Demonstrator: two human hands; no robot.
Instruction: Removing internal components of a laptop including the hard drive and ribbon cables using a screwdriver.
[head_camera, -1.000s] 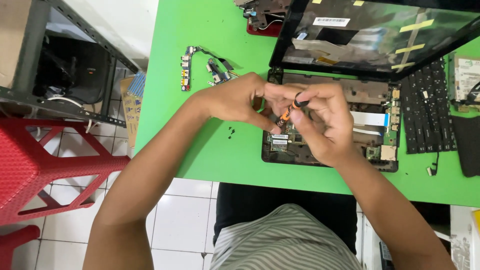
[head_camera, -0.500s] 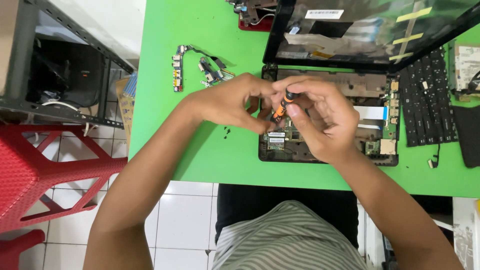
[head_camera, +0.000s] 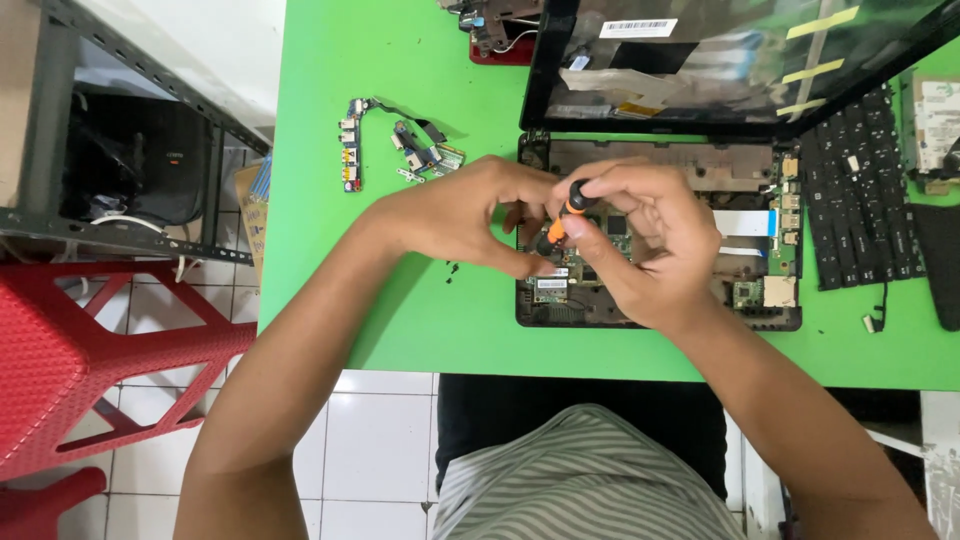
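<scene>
Two hands meet over the opened laptop base (head_camera: 655, 240), which we take as our landmark. It lies on the green tabletop (head_camera: 400, 80) close to the near edge, right in front of us, so the board sits under our eyes and within easy reach.

Behind the base, the lid (head_camera: 730, 60) is folded back flat with its inner side up, likely to leave the base uncovered. To the right of the base lies the black keyboard (head_camera: 860, 190), lifted out and set aside, keys up, so the circuit board beneath is exposed.

To the left of the base and a little behind it, a cluster of small boards (head_camera: 400, 150) and cables rests apart from the work, parked where they won't be knocked. A few tiny dark specks, perhaps screws (head_camera: 452, 270), lie just left of the base.

Our right hand (head_camera: 650, 245) wraps a small orange-and-black screwdriver (head_camera: 562, 218), fingers closed round its handle, the tool tilted down toward the left part of the base. Our left hand (head_camera: 460, 215) comes in from the left, its fingers pinched narrow at the tool's lower end, seemingly to steady the tip. Whether the tip touches the board we cannot tell; the fingers hide it.
</scene>
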